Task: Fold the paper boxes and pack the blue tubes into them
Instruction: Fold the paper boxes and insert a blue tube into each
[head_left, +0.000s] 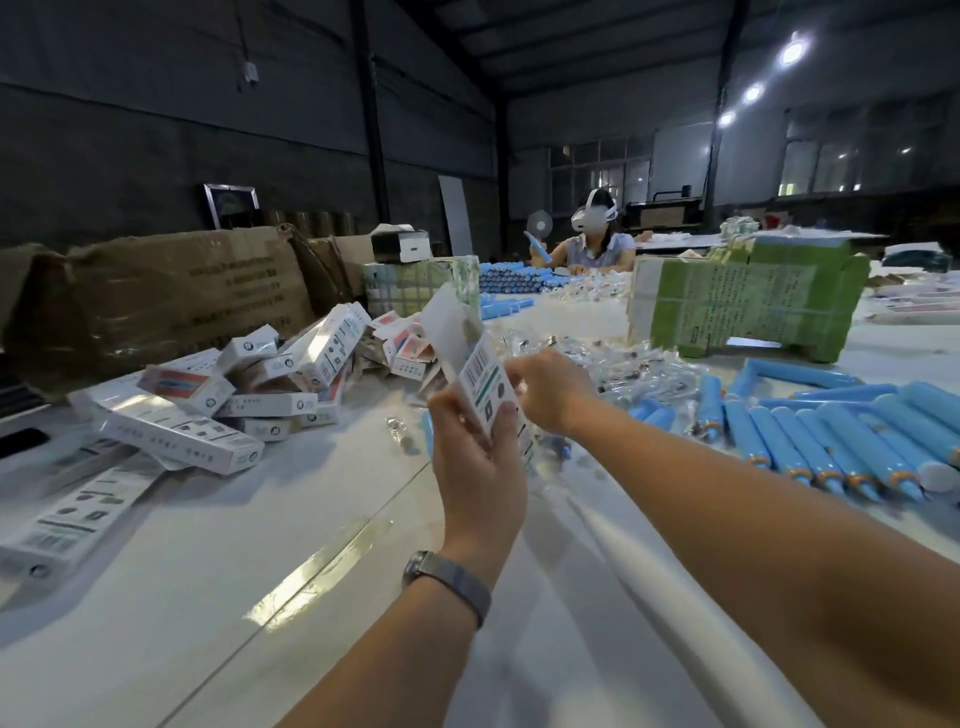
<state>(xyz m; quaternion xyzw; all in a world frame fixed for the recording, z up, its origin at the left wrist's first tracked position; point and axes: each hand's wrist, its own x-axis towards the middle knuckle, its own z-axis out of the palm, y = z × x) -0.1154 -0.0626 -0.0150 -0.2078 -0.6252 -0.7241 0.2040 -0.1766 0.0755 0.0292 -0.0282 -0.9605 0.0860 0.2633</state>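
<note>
Left hand, watch band at the wrist, curled round a flat white paper box, thumb on the near face and fingers wrapped behind; box held upright over the white table, tilted slightly left, its upper flap rising blank above the grip. Right hand just beyond and right of the box, fingers bent toward its edge; whether pinching the edge or merely touching, impossible to tell. Printed on the held box: a barcode, a dark green band and small square icons; text too small to read. Left of the grip, a loose heap of folded boxes with the same white faces, some showing red-and-blue artwork; nearer still on that side, flat unfolded blanks. Beyond the heap, large brown cartons with faded, illegible lettering. Right of the grip, blue tubes with orange collars lying side by side in a row, well apart from the held box. Between hands and tubes, a scatter of small clear plastic packets. Farther back on the right, a green paper-wrapped bundle covered in dense unreadable print. Across the table, another person wearing a white headset, beside a second stack of blue tubes.
</note>
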